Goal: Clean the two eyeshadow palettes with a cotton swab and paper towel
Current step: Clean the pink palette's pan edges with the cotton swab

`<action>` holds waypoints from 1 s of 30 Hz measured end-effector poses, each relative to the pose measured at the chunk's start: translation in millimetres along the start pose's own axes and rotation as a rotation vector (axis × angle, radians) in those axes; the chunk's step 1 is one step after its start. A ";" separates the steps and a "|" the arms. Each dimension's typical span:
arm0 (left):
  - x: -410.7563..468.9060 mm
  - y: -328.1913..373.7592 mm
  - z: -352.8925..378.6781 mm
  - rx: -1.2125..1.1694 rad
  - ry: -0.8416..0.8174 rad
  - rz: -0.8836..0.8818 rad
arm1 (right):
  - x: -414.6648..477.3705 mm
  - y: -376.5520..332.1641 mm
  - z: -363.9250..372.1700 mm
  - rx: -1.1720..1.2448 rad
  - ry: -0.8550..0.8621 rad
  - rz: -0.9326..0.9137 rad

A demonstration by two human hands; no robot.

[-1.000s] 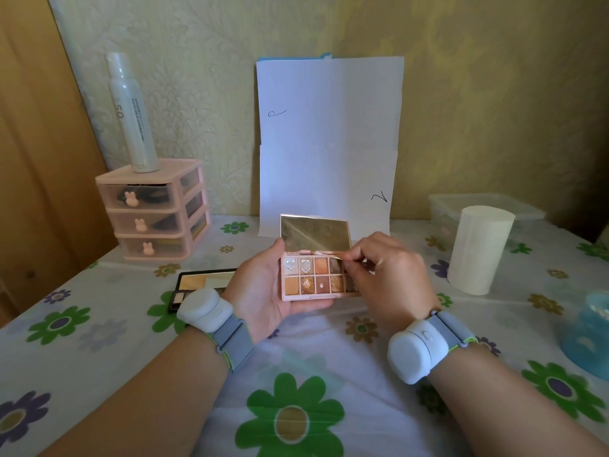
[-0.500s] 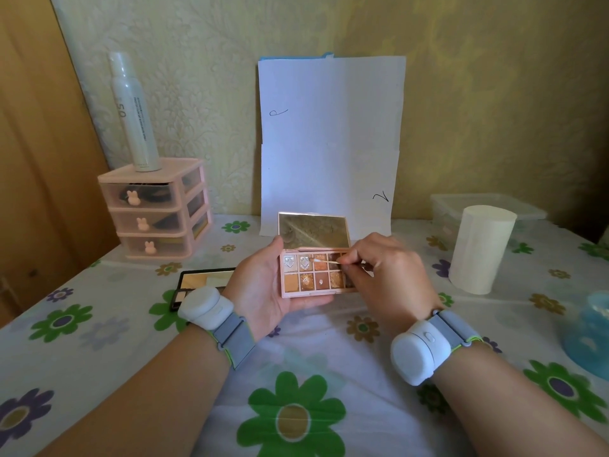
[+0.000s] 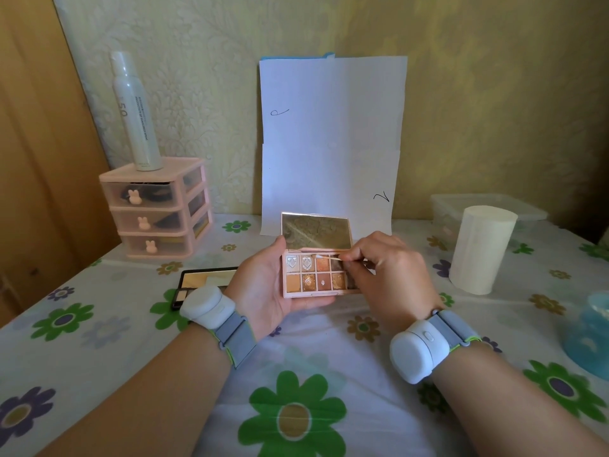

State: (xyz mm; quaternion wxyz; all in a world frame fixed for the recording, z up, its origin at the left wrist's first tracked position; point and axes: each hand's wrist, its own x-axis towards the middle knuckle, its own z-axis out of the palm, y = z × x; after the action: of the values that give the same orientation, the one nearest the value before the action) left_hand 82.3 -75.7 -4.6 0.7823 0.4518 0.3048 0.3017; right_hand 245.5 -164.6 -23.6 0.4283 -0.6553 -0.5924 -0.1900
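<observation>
My left hand (image 3: pixel 263 285) cradles an open pink eyeshadow palette (image 3: pixel 314 275) above the table, its mirror lid (image 3: pixel 316 230) standing upright. My right hand (image 3: pixel 385 275) pinches a cotton swab (image 3: pixel 329 257) whose tip rests along the top edge of the upper row of pans. The right end of the palette is hidden behind my right fingers. A second, black palette (image 3: pixel 201 280) lies open on the tablecloth, partly covered by my left wrist. A roll of paper towel (image 3: pixel 479 249) stands upright to the right.
A pink three-drawer organiser (image 3: pixel 155 209) with a white spray bottle (image 3: pixel 135 110) on top sits back left. White paper sheets (image 3: pixel 331 140) lean on the wall. A clear lidded box (image 3: pixel 478 209) stands behind the roll, and a blue container (image 3: pixel 593 331) is at the right edge.
The swab tip has slid a little along the top row of pans, with my right hand shifting slightly. The left hand keeps the palette steady.
</observation>
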 end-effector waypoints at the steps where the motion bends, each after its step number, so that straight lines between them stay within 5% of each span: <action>1: -0.2 0.2 0.3 -0.002 0.002 -0.002 | -0.1 -0.1 0.2 0.003 -0.006 0.000; 30: 7.1 2.0 -3.9 -0.104 0.035 0.003 | 0.4 -2.3 2.4 0.010 -0.105 -0.023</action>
State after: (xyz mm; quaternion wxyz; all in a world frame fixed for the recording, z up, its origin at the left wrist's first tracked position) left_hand 83.5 -67.5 -5.8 0.7986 0.4059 0.3016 0.3263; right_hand 242.8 -162.7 -23.8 0.3978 -0.6553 -0.6225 -0.1575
